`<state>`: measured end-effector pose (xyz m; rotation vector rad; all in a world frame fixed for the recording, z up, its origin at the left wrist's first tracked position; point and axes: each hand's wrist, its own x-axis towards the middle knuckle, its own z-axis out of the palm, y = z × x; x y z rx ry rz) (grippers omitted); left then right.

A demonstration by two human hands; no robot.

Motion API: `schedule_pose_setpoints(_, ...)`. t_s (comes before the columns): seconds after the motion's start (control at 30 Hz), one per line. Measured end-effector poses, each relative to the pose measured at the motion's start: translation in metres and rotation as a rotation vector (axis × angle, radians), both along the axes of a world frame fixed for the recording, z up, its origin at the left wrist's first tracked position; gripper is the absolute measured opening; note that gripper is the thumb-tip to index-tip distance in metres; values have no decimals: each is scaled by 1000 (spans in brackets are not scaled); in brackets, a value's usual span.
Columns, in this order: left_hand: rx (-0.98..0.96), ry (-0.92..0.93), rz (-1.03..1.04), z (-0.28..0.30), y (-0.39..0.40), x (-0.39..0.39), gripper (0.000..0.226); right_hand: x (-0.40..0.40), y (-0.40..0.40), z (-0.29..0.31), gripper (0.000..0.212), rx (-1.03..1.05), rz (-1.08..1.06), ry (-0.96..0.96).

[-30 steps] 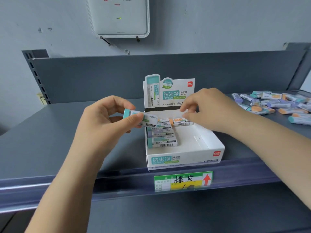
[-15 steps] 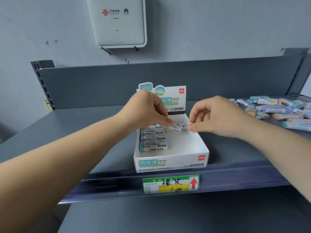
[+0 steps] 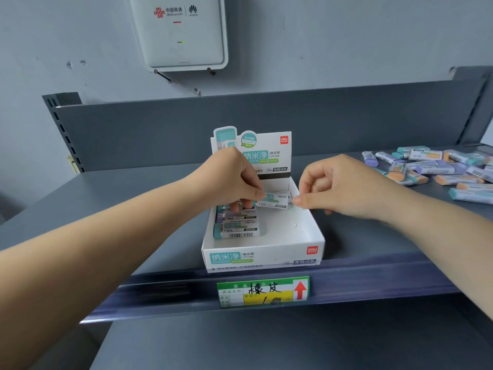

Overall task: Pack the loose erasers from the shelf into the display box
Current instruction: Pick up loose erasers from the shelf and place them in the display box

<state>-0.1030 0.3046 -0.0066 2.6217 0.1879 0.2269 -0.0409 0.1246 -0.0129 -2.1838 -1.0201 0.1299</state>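
The white display box (image 3: 262, 256) sits at the front edge of the grey shelf (image 3: 128, 198), just behind the green and yellow price label (image 3: 262, 291) clipped to the shelf's rail. Over the box's back half, the left hand (image 3: 229, 177) pinches a sleeved eraser (image 3: 274, 200) by its left end, holding it above the open right side of the box. The right hand (image 3: 328, 186) hovers just right of that eraser with its fingers curled in; the tip of one finger is at or very near the eraser's right end, and I cannot tell whether it is touching. Along the box's left wall a row of packed erasers (image 3: 236, 227) lies stacked front to back. Well to the right of the box, a pile of loose erasers (image 3: 437, 169) lies scattered on the shelf. On the wall above the box hangs a white router (image 3: 181, 33).
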Motion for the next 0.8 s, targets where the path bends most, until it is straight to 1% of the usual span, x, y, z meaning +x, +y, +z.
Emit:
schedule_pose_setpoints(0.13, 12, 31, -24, -5, -4, 2, 15, 1, 0, -2, 18, 11, -2, 19)
schedule_pose_setpoints(0.27, 52, 14, -15, -7, -5, 5, 17, 0, -1, -4, 18, 29, 10, 40)
schedule_pose_setpoints(0.4, 184, -23, -30, -10, -6, 7, 18, 0, -2, -5, 18, 43, 15, 49)
schedule_pose_setpoints(0.43, 180, -17, -38, -9, -6, 6, 18, 0, -2, -5, 18, 42, 14, 46)
schedule_pose_setpoints(0.5, 150, 17, -62, -3, -4, 3, 15, 1, -1, -5, 18, 30, 10, 28)
schedule_pose_setpoints(0.6, 192, 37, -119, 1, -1, -2, 16, 0, -1, -4, 17, -1, -1, -3)
schedule_pose_setpoints(0.8, 187, 25, -121, -3, 0, -1, 13, -2, -2, 1, 12, -58, 2, -106)
